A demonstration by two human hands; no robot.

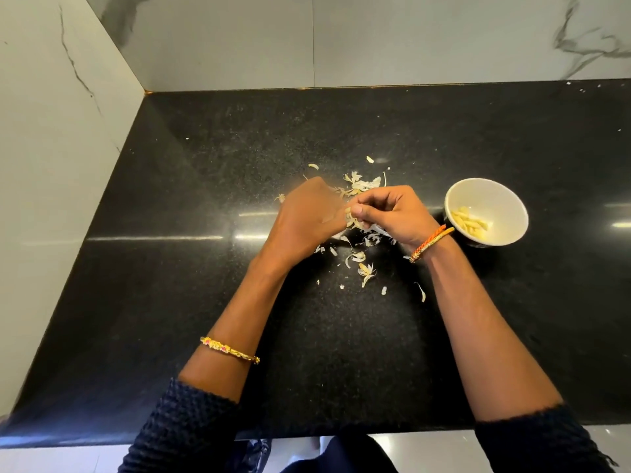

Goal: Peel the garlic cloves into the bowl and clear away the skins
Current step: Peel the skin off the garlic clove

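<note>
We see both hands meet over the middle of the black tabletop (170, 268). The left hand (307, 213) shows its back to us, its fingers curled under and out of sight, so we cannot tell what its grip closes on. The right hand (392, 213) has its fingers bent, and its thumb and fingertips pinch a pale garlic clove (349, 210) that peeks out between the two hands, with bits of skin hanging below it.

The loose skins (362, 264) lie scattered on the tabletop under and around the hands, some at twelve o'clock from them and more at six o'clock toward us.

The white bowl (491, 192) stands at three o'clock from the hands, just beside the right wrist, and holds a small heap of peeled cloves (469, 223) on its bottom.

A gold bangle (229, 349) sits on the left forearm; an orange band (431, 243) and a thin gold bangle circle the right wrist. Dark knitted sleeves (181, 425) are pushed up both arms.
</note>
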